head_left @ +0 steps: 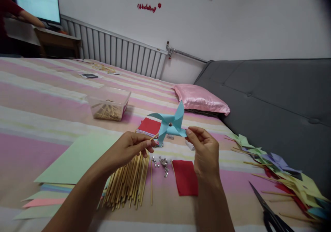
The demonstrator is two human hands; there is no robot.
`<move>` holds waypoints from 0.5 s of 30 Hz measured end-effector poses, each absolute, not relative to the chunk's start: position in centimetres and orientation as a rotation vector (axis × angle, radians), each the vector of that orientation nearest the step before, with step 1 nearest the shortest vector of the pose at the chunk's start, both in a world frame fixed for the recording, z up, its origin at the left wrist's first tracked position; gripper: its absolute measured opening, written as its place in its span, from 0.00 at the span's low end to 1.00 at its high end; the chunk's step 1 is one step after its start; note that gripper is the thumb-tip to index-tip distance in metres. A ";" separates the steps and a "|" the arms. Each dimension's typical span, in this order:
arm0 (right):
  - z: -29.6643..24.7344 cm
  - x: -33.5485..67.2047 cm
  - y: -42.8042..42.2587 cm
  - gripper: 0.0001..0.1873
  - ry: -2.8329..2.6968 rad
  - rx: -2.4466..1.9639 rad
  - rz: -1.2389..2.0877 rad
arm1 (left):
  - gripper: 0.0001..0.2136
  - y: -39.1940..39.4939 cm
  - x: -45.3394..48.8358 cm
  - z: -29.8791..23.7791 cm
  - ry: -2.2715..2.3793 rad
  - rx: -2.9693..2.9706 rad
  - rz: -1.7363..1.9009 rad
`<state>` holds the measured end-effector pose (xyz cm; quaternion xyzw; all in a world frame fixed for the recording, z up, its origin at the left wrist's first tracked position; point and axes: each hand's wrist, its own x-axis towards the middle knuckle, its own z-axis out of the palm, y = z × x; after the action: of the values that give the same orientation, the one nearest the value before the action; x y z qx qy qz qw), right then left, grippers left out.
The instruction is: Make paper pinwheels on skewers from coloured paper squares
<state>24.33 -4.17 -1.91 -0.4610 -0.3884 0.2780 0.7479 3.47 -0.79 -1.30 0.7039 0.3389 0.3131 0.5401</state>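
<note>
A light blue paper pinwheel (169,123) is held up over the striped bed. My left hand (130,148) is closed on its thin wooden stick, just left of the wheel. My right hand (204,149) pinches the tip of the lower right blade between thumb and fingers. A dark pin head shows at the wheel's centre. Below the hands lie a bundle of wooden sticks (128,182), a small heap of silver pins (161,163) and a red paper square (185,177).
Pale green and pink paper sheets (77,158) lie at the left. A clear plastic box (108,104) holds more sticks. Finished pinwheels (279,170) pile up at the right, with black scissors (269,211) near them. A pink pillow (200,99), a grey headboard and another person's arm by a monitor (36,4) are behind.
</note>
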 end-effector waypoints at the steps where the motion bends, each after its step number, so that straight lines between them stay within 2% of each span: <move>1: -1.9 24.2 -4.2 0.11 -0.858 -1.013 0.619 | 0.12 -0.8 3.5 -1.3 0.797 1.668 0.756; 15: -2.0 22.1 -4.4 0.13 -1.019 -1.012 0.827 | 0.13 -0.9 3.6 -1.4 0.775 1.587 0.813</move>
<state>22.14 -4.40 -1.98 -0.4502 -0.4530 0.3677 0.6759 3.60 -0.94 -1.36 0.6743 0.3294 0.3453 0.5635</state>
